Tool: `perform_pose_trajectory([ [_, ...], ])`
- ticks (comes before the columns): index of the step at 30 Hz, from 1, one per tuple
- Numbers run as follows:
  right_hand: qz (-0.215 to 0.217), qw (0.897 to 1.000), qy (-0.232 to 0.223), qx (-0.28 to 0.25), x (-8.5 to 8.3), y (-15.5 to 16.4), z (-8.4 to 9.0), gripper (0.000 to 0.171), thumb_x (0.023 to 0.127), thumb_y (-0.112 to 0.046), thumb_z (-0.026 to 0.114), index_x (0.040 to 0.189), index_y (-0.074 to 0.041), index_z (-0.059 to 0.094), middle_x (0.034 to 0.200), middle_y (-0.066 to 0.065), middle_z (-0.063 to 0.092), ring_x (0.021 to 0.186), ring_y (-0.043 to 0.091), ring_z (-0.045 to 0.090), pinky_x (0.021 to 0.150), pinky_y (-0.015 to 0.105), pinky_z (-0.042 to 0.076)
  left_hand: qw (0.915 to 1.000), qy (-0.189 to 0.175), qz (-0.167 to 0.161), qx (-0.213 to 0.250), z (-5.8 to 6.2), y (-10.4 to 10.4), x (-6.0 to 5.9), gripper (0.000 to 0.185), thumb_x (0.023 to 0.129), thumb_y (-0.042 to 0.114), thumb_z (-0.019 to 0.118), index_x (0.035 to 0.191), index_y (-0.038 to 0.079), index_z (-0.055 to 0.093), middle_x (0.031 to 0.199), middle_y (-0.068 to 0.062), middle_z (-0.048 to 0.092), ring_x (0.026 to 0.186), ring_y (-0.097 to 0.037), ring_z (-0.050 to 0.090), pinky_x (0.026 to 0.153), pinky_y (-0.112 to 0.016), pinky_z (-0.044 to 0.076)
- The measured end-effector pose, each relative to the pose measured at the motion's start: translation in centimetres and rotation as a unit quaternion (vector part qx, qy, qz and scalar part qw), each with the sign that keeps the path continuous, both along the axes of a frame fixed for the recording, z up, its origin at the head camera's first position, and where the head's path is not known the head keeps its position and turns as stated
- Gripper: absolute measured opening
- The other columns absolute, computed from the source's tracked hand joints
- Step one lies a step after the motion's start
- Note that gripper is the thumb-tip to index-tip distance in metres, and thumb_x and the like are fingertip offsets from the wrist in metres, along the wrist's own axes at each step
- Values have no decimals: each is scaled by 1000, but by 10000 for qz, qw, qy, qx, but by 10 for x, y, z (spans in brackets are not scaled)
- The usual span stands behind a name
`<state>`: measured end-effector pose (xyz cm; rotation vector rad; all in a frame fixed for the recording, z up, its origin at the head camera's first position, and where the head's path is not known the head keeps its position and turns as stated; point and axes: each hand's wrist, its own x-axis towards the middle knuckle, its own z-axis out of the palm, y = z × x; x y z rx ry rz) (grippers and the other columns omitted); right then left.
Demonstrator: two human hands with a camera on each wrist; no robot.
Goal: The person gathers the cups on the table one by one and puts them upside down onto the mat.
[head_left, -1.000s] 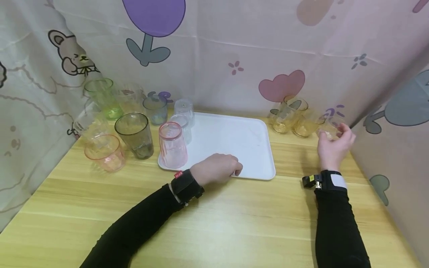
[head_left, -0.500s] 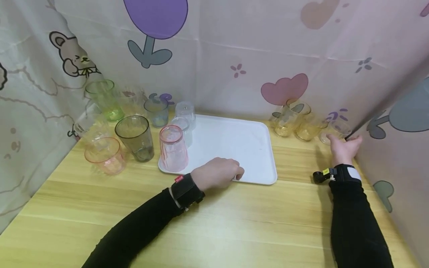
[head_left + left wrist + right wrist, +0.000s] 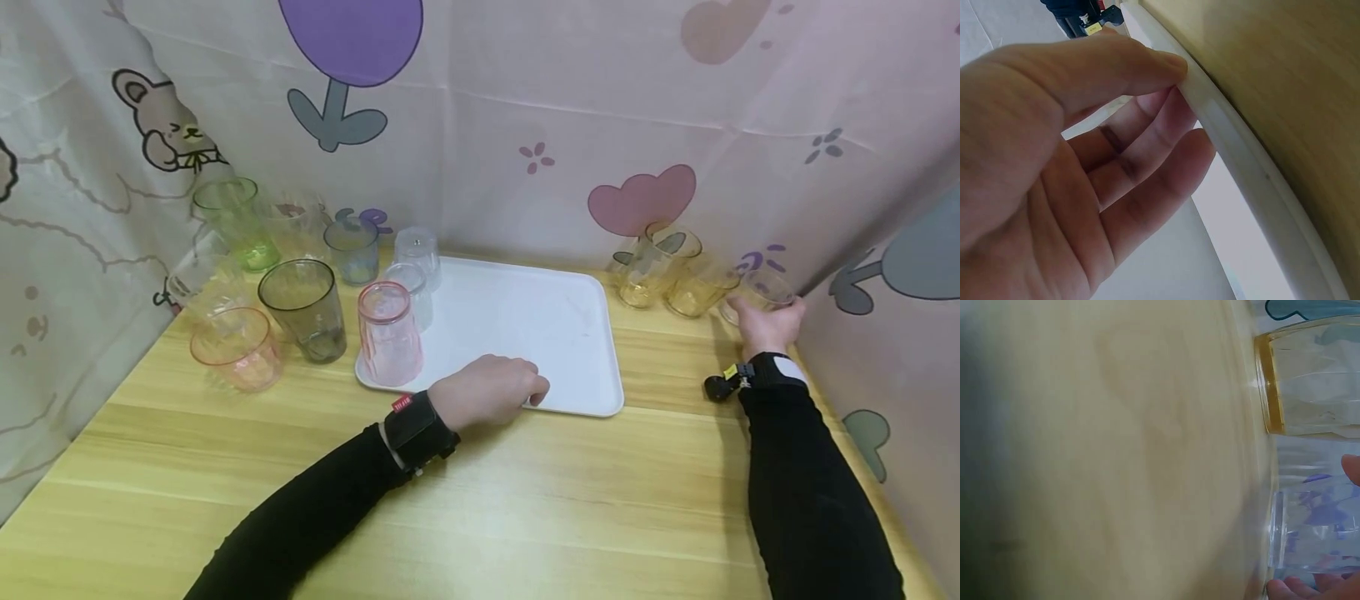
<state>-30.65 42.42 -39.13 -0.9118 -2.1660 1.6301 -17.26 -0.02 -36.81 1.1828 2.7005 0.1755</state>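
Observation:
In the head view my left hand (image 3: 491, 389) is at the near edge of the white tray (image 3: 525, 321). The left wrist view shows the thumb on the outside of the tray's rim (image 3: 1241, 153) and the fingertips against its inner side, pinching it. At the far right my right hand (image 3: 768, 327) has its thumb and fingers on either side of a clear glass (image 3: 767, 287). In the right wrist view this clear glass (image 3: 1316, 528) stands on the table between the thumb (image 3: 1352, 469) and several fingers (image 3: 1297, 589). An amber glass (image 3: 1313, 381) stands beside it.
On the tray's left side, a pink glass (image 3: 390, 337) and two clear ones stand upside down. Left of the tray are a smoky glass (image 3: 303, 312), a pink-rimmed glass (image 3: 238, 350), a green glass (image 3: 243, 225) and several others. Two amber glasses (image 3: 637, 292) stand right of the tray. Curtains hang behind.
My right hand has moved right, opened beside the clear glass, then closed in around it. The left hand stays at the tray's near edge.

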Motion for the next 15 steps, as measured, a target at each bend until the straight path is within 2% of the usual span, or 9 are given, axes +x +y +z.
perform_pose_trajectory([
  [8, -137, 9998, -128, 86, 3, 2, -1, 97, 93, -33, 76, 164, -28, 11, 167, -4, 23, 151, 12, 20, 122, 23, 20, 10000, 6, -59, 14, 0, 1, 0, 31, 94, -5, 59, 104, 19, 75, 102, 7, 68, 90, -10, 64, 73, -27, 54],
  [15, -364, 9990, 142, -228, 7, 3, 0, 91, 90, -29, 80, 160, -27, 21, 152, -12, 33, 146, 10, 26, 120, 19, 22, 10000, 13, -18, 10, 1, 0, 0, 31, 93, -5, 60, 104, 20, 75, 104, 7, 69, 90, -11, 65, 75, -29, 55],
])
